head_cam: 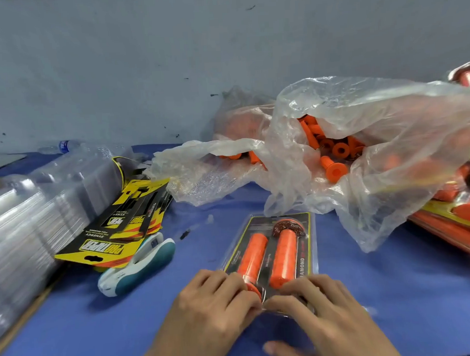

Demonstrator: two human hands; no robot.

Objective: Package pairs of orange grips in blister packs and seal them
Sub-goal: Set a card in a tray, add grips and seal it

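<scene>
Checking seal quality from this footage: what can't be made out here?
Head view only:
1. Near edge of the clear blister pack holding two orange grips: covered by the left hand and right hand, seal unseen.
2. Stack of finished orange packs: cut off by right edge.
3. Stack of clear plastic trays, left: blurred, uncountable.

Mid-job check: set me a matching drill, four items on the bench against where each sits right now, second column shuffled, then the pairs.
Things
1. blister pack
2. stapler
3. plastic bag of loose grips
4. stack of clear shells

Places
A. far left edge of the table
B. behind the pack, toward the right
C. centre, near end pressed by the left hand and right hand
D. left of the pack, beside the printed cards

Pairs: 1-C, 2-D, 3-B, 4-A
</scene>
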